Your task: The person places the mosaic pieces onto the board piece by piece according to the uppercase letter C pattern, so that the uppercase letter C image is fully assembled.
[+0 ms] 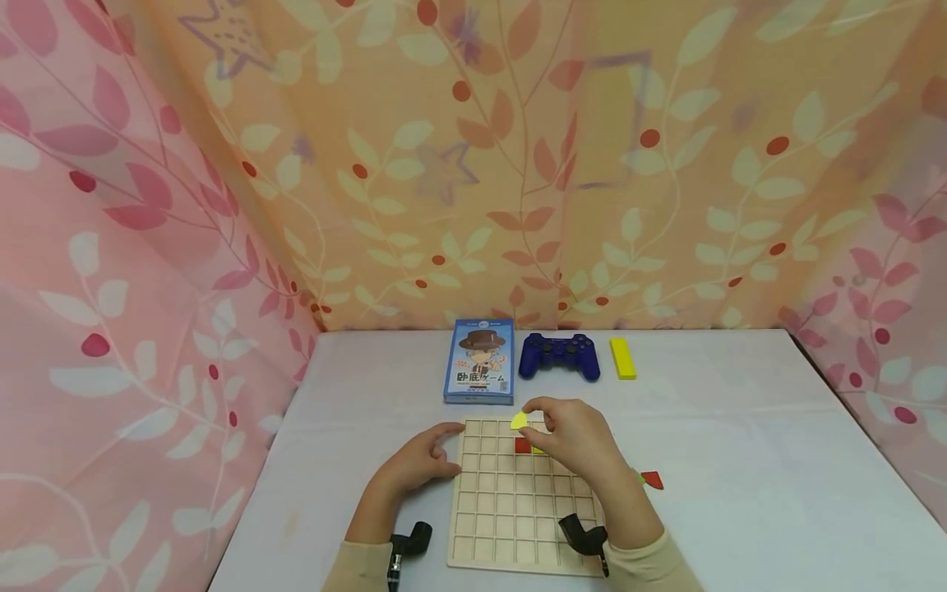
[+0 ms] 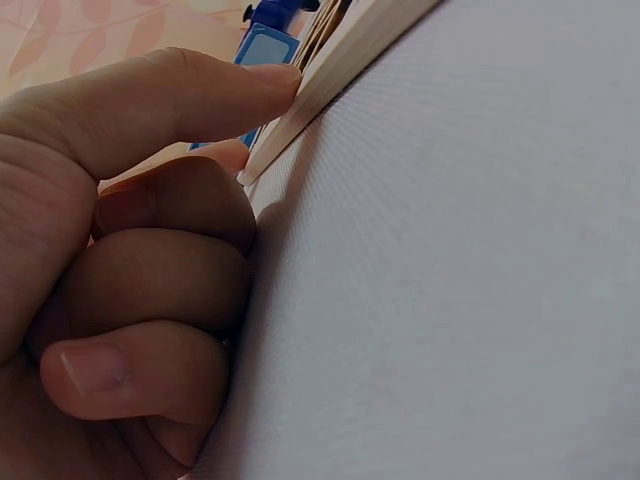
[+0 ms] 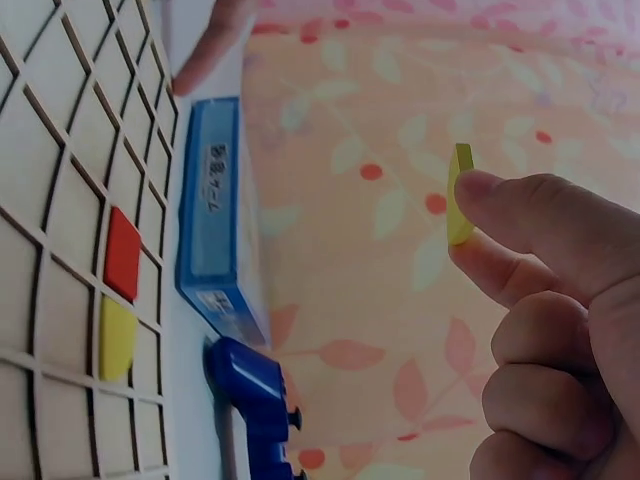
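My right hand (image 1: 580, 440) pinches a small flat yellow tile (image 1: 519, 422) between thumb and index finger, above the far part of a square wooden grid board (image 1: 491, 501). The right wrist view shows this yellow tile (image 3: 459, 225) almost edge-on, the other fingers folded. Side by side in the grid sit a red tile (image 3: 123, 255) and another yellow tile (image 3: 117, 338) with one rounded corner. At the board's left edge, my left hand (image 1: 414, 464) touches the wood with extended index finger and thumb. Its remaining fingers are curled against the tabletop in the left wrist view.
Behind the board lie a blue box (image 1: 479, 362) with a cartoon figure, a blue game controller (image 1: 559, 357) and a yellow bar (image 1: 622, 358). Right of the board is a red piece (image 1: 653, 479) beside a bit of green, partly covered by the right forearm. Patterned curtains enclose the white table.
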`<state>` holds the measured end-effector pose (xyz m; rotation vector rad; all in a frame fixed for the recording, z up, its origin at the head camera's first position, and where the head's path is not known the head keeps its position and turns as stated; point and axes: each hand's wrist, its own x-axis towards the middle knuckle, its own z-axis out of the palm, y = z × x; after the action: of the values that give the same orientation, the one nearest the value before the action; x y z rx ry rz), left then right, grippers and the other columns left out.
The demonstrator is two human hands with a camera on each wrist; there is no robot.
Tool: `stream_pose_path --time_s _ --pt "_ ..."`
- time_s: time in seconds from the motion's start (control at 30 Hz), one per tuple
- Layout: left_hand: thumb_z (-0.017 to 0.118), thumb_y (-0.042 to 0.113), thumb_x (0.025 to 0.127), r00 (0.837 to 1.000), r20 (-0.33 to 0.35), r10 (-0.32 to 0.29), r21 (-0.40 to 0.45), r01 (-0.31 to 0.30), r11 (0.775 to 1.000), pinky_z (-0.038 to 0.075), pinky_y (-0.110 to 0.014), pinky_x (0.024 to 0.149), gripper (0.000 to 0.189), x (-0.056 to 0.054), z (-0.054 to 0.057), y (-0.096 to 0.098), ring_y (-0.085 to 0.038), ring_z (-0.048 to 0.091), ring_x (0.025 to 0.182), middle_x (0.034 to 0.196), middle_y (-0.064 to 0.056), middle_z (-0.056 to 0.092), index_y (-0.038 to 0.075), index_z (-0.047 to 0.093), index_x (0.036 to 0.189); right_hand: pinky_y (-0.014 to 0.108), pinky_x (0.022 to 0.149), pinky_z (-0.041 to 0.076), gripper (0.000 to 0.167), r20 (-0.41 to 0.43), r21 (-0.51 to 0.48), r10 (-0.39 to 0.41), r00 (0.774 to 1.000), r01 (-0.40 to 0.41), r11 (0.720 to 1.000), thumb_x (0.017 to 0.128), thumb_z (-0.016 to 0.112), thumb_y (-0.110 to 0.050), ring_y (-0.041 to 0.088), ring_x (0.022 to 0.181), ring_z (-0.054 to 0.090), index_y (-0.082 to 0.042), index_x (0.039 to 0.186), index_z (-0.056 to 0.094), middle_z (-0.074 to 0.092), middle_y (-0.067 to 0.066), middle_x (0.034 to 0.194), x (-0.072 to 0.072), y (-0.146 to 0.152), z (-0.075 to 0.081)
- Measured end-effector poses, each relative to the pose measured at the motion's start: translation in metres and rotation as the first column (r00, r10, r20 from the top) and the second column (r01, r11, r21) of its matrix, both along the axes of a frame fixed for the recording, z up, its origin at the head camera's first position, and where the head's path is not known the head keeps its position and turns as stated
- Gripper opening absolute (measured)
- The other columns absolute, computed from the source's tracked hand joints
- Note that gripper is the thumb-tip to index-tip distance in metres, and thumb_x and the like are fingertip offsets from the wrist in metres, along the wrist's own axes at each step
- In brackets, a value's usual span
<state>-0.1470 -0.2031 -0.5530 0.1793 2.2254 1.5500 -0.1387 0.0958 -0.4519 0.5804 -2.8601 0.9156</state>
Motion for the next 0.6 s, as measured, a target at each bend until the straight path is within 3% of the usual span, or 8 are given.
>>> stream_pose_path --time_s 0.37,0.6 --pt "0.081 0.003 0.083 1.0 0.009 0.008 0.012 -0.008 1.0 0.033 -0.025 0.047 0.074 0.001 0.003 0.001 -0.009 0.041 0.047 0.058 0.001 0.052 0.009 0.051 0.149 0.029 0.048 0.032 0.024 0.057 0.024 -0.026 0.998 0.024 0.999 0.085 0.085 -0.032 0.01 0.052 0.04 -0.019 0.103 0.078 0.043 -0.01 0.056 -0.005 -0.024 -0.024" --pt "0.081 0.003 0.083 1.0 0.006 0.008 0.009 -0.008 1.0 0.033 -0.025 0.048 0.074 0.003 0.003 0.002 -0.009 0.041 0.047 0.058 0.001 0.051 0.009 0.05 0.15 0.031 0.055 0.045 0.024 0.129 0.042 -0.043 0.991 0.038 0.998 0.081 0.087 -0.033 0.01 0.067 0.06 -0.017 0.098 0.079 0.058 -0.012 0.061 -0.013 -0.031 -0.048"
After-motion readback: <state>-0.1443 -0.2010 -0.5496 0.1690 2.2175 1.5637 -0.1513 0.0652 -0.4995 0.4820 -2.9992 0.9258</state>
